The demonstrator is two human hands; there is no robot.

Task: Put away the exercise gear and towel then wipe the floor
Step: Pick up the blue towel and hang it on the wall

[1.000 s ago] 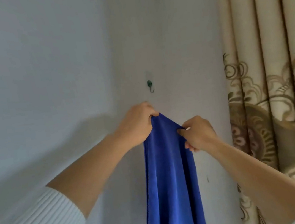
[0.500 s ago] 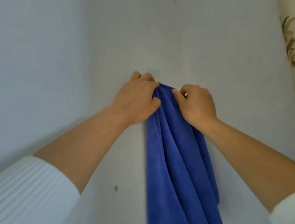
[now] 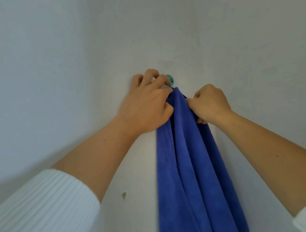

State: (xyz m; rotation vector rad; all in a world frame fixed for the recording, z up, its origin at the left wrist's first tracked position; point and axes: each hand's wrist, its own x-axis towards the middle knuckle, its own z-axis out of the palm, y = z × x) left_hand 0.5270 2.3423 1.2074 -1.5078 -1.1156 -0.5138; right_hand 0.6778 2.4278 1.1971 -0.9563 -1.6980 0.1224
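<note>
A blue towel (image 3: 191,169) hangs down the white wall in long folds. Its top corner sits right at a small green hook (image 3: 170,79) fixed to the wall. My left hand (image 3: 148,106) pinches the towel's top edge just under the hook, its fingers partly covering the hook. My right hand (image 3: 211,104) grips a fold of the towel a little lower on the right side. Whether the towel rests on the hook I cannot tell.
A white wall corner (image 3: 93,46) fills the view. A small dark mark (image 3: 123,195) is on the wall left of the towel. White ribbed sleeves cover both forearms' lower parts.
Both hands have lifted the towel's top up to the hook. The view has swung left, so the patterned curtain is out of sight. The hook, hidden half a second ago, shows again.
</note>
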